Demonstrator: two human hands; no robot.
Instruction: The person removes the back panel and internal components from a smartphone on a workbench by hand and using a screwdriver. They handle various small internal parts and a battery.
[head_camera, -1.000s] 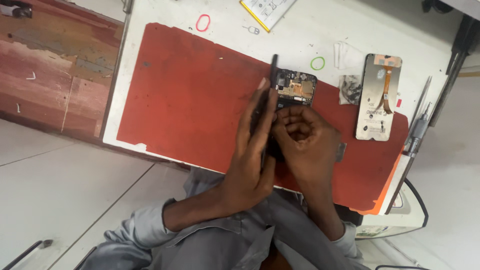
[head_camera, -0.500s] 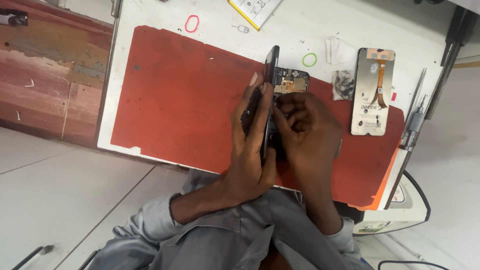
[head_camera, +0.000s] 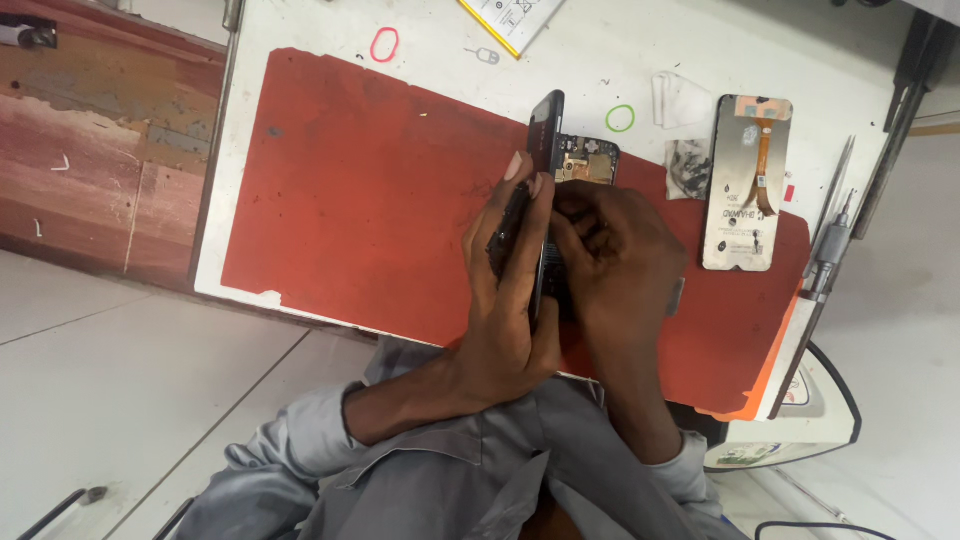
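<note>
Left hand (head_camera: 505, 290) and right hand (head_camera: 610, 260) clasp the opened phone (head_camera: 560, 160).

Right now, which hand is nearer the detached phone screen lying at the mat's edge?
Right. The right hand is just beside the detached phone screen; the left hand sits farther off, beyond the opened phone.

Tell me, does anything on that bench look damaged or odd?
Yes: the red mat has ragged, chipped edges, worst at its near left corner. The phone in both hands lies opened, its insides bare, and a loose screen panel lies face down beside it.
</note>
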